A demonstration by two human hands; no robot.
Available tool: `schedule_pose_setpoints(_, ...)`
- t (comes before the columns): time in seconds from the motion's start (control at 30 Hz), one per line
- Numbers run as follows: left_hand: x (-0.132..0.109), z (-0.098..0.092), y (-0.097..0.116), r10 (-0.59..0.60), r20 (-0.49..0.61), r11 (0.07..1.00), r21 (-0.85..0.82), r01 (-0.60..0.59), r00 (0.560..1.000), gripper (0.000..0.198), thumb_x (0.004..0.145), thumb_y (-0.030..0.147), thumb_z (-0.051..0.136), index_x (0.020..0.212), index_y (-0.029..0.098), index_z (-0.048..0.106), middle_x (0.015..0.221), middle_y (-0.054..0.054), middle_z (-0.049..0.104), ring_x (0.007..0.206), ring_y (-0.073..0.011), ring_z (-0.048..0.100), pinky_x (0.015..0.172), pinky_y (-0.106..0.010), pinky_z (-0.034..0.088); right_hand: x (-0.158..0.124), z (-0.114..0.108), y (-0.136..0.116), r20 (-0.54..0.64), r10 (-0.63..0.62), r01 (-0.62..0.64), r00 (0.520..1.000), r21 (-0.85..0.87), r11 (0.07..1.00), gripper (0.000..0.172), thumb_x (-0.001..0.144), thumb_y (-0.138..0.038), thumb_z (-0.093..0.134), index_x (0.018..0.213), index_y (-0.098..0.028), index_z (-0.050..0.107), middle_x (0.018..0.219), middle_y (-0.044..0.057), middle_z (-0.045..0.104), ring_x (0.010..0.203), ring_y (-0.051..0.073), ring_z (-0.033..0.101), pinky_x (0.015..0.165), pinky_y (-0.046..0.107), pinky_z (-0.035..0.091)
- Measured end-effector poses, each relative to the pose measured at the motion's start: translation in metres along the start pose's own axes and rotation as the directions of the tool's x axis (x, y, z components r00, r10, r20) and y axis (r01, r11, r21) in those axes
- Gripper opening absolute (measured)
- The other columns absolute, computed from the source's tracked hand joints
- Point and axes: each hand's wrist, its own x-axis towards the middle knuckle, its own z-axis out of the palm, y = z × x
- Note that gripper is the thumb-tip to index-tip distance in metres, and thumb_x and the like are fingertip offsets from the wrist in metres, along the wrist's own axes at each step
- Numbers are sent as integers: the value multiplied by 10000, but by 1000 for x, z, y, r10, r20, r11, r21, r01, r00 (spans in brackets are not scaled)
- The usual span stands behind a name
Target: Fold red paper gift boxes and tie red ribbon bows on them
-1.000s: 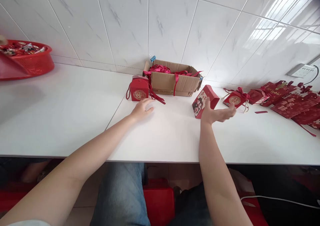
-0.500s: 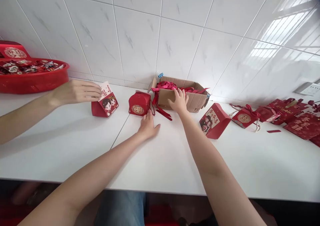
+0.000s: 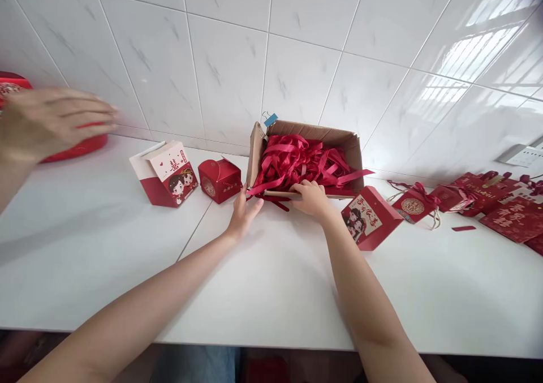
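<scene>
A cardboard box (image 3: 258, 151) full of red ribbons (image 3: 303, 159) is tipped toward me at the back of the white table (image 3: 271, 292). My right hand (image 3: 311, 197) grips the box's front edge, fingers curled over it. My left hand (image 3: 242, 212) rests beside the box's left front corner, fingers stretched and touching a hanging ribbon end. A small red gift box (image 3: 219, 179) stands just left of my left hand. An open red and white gift box (image 3: 164, 172) with a cartoon couple stands further left. Another red gift box (image 3: 370, 218) lies right of my right hand.
Another person's hand (image 3: 51, 123), blurred, hovers at the far left in front of a red basket (image 3: 72, 148). Several finished red gift boxes and flat red cartons (image 3: 487, 199) lie at the right. A wall socket (image 3: 521, 155) sits on the tiled wall at the right.
My right hand took the cardboard box's front edge and tipped it toward me. My left hand slid up to the box corner. The other person's hand let go of the couple box and drew back.
</scene>
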Motion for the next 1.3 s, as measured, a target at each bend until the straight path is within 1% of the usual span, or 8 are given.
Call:
schedule_pose_setpoints(0.27,-2,5,-3,113,-78,991,82,-107,991,610,894,482,478,1425,247,292,1481,-138,316,1409,-287,285,1132,-482,305,0,2,-3,177,-6,6,984,-2,1000,440,819,-401,548,1242,-292,593,1275,127,554,1198,356,470,949,502,386)
schedule_pose_setpoints(0.47,10,-4,13,484,-288,837,429,-340,826,546,763,323,615,1238,195,378,1245,-149,421,1249,-323,402,1087,-541,309,-2,4,-4,156,-16,17,988,-4,1000,469,870,-426,487,1323,-313,532,1364,97,539,1248,372,434,995,530,356)
schedule_pose_setpoints(0.6,35,2,45,546,-88,799,354,-486,833,560,797,274,573,1302,195,344,1263,-155,463,1214,-286,474,1044,-481,394,-4,5,-7,149,6,-4,989,-9,1000,452,932,-415,395,1363,-322,497,1422,78,502,1260,374,426,998,535,354)
schedule_pose_setpoints(0.8,68,47,87,519,54,739,474,-479,853,955,767,348,680,1512,241,92,1599,-151,80,1470,-388,58,1161,-581,155,-6,6,-12,144,0,11,990,-72,997,478,960,-355,337,1402,-224,464,1423,146,491,1259,359,437,998,520,365)
schedule_pose_setpoints(0.87,80,62,94,557,278,578,547,-605,783,868,777,316,677,1505,287,205,1616,-91,82,1477,-381,11,1168,-590,85,-7,6,-13,156,1,12,988,-81,997,497,964,-338,332,1431,-193,421,1472,174,428,1296,358,410,1011,514,359)
schedule_pose_setpoints(0.97,103,75,97,528,631,311,479,-821,568,569,854,322,581,1406,292,447,1547,-54,335,1467,-321,167,1183,-550,82,-8,4,-14,167,6,8,986,-85,996,503,968,-334,325,1447,-194,390,1522,171,354,1346,365,353,1025,511,348)
schedule_pose_setpoints(1.13,138,73,83,487,477,350,661,-664,732,395,895,375,485,1145,131,670,1191,-149,657,1280,-326,461,1157,-525,207,-7,0,-14,189,9,4,982,-66,998,421,971,-313,310,1303,-230,555,1359,141,547,1257,340,438,989,492,378)
schedule_pose_setpoints(1.3,143,68,79,497,475,335,667,-665,726,396,837,222,501,1202,140,628,1224,-149,620,1258,-310,465,1144,-526,191,-6,-1,-13,185,11,-2,983,-53,999,388,962,-287,336,1265,-240,573,1324,140,568,1239,330,448,974,481,381)
